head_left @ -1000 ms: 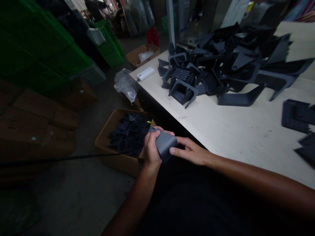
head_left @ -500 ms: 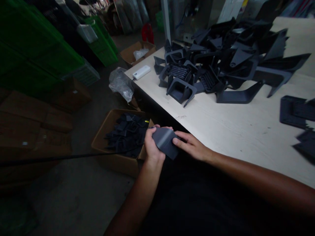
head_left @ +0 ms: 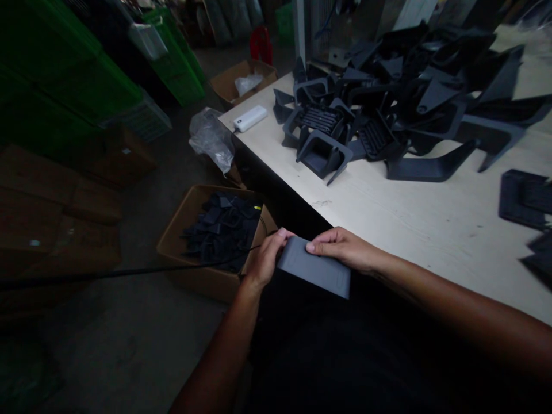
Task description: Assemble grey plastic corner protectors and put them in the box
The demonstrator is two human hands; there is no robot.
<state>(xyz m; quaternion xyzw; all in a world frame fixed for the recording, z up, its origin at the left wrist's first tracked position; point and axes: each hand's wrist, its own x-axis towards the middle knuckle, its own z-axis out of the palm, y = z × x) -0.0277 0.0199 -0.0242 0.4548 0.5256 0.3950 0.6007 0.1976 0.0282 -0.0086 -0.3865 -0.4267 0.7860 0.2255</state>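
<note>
A dark grey moulded plastic part is held between my two hands in front of my body, a broad flat face turned up. My left hand grips its left end, thumb along the top corner. On the upper edge, my right hand pinches the part with the thumb on the face and the fingers behind, out of sight. Left of my hands stands an open cardboard box with many similar dark parts in it. A pile of dark plastic parts lies on the pale table.
A white device lies at the table's left corner. Beside that corner are a clear plastic bag and another cardboard box. Green crates and closed cartons stand left. A dark cable crosses in front of the open box.
The plastic part has been turned, so its broad flat face now shows and points lower right. My left hand has shifted to its left end; my right thumb now presses on its upper face.
</note>
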